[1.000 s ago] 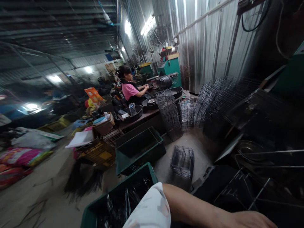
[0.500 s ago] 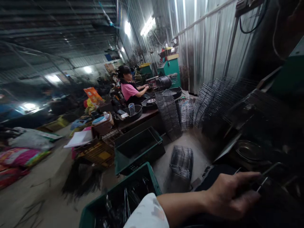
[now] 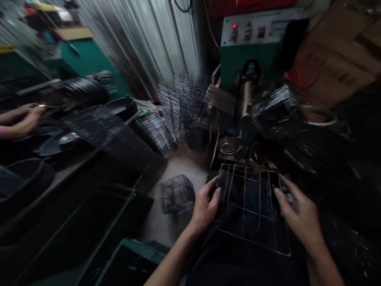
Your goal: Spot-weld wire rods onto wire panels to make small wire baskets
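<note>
A rectangular wire rack (image 3: 251,210) lies tilted over my lap, held between both hands. My left hand (image 3: 205,204) pinches its upper left edge between thumb and fingers. At the rack's right edge, my right hand (image 3: 300,208) grips the wire, with something small and grey by its fingers that is too blurred to make out. Beyond the rack stands a green machine (image 3: 250,59) with a lit red lamp on its panel. A small metal dish (image 3: 228,145) sits at the machine's foot.
Stacked wire racks (image 3: 181,107) lean by the corrugated wall. A bundle of wire frames (image 3: 176,194) stands on the floor to the left. Green crates (image 3: 139,248) are at the lower left. Another person's hands (image 3: 26,119) work at far left. Black plastic bags (image 3: 312,147) lie right.
The view has swung right and down to the green machine. My right hand has come into view. The whole wire rack now shows between my hands; before, only bits of wire showed near my left hand.
</note>
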Demonstrator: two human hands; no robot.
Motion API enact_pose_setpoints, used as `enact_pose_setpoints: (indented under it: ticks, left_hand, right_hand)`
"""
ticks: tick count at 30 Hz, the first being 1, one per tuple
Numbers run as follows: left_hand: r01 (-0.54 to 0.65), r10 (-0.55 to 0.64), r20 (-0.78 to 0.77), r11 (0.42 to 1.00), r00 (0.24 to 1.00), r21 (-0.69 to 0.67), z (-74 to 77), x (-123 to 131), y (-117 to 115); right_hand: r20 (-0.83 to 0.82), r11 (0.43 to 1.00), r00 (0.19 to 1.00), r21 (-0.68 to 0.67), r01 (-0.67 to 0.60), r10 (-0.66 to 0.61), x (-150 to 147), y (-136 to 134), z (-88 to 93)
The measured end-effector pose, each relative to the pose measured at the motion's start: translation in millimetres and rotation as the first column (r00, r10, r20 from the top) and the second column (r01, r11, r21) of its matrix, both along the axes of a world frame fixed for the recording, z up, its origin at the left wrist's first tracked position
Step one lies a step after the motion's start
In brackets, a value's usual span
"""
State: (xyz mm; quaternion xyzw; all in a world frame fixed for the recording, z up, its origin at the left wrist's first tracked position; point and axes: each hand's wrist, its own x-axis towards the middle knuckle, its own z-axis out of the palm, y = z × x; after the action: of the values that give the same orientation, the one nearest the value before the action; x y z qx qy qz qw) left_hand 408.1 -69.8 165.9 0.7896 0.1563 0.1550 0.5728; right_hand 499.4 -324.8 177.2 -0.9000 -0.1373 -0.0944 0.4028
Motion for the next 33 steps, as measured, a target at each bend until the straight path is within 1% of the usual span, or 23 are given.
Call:
enact_pose_setpoints:
  ticks: [4,10,13,17,20,23,26,29,33]
  left_hand:
    - [0.028,-0.027,-0.02,0.996,0.999,0.082,-6.3,9,6]
    - [0.106,-0.102,-0.028,0.971,0.994,0.214,-12.7,40,22]
    - [0.152,-0.145,-0.044,0.96,0.988,0.235,-18.0,43,22]
    - [0.158,-0.152,-0.051,0.971,0.987,0.18,-28.3,31,19]
    - [0.166,-0.159,-0.07,0.981,0.985,0.102,-35.5,24,20]
    - [0.161,-0.159,-0.07,0.987,0.985,0.014,-38.1,25,21]
    - [0.132,-0.134,-0.063,0.991,0.989,-0.026,-36.1,29,21]
    - [0.137,-0.138,-0.064,0.99,0.988,-0.018,-32.6,32,21]
    - [0.147,-0.15,-0.077,0.989,0.986,-0.033,-28.1,36,23]
  right_hand:
    - [-0.033,1.0,0.999,-0.013,0.002,-0.002,3,6,-4.6]
    - [-0.063,1.0,0.998,0.007,0.014,-0.014,17,8,-19.8]
    - [-0.081,1.0,0.997,0.004,-0.007,0.007,20,6,-27.0]
    - [-0.124,0.998,0.991,0.039,-0.04,0.045,7,-2,-38.3]
    - [-0.187,0.99,0.982,0.142,-0.008,0.035,-7,-5,-49.5]
    - [-0.227,0.971,0.973,0.238,0.025,0.031,-11,-4,-56.9]
    - [-0.234,0.978,0.972,0.207,0.029,0.021,-6,-3,-54.6]
    - [-0.207,0.991,0.978,0.134,0.029,0.0,0,-4,-45.3]
    - [-0.222,0.995,0.975,0.102,0.01,0.013,3,-5,-33.7]
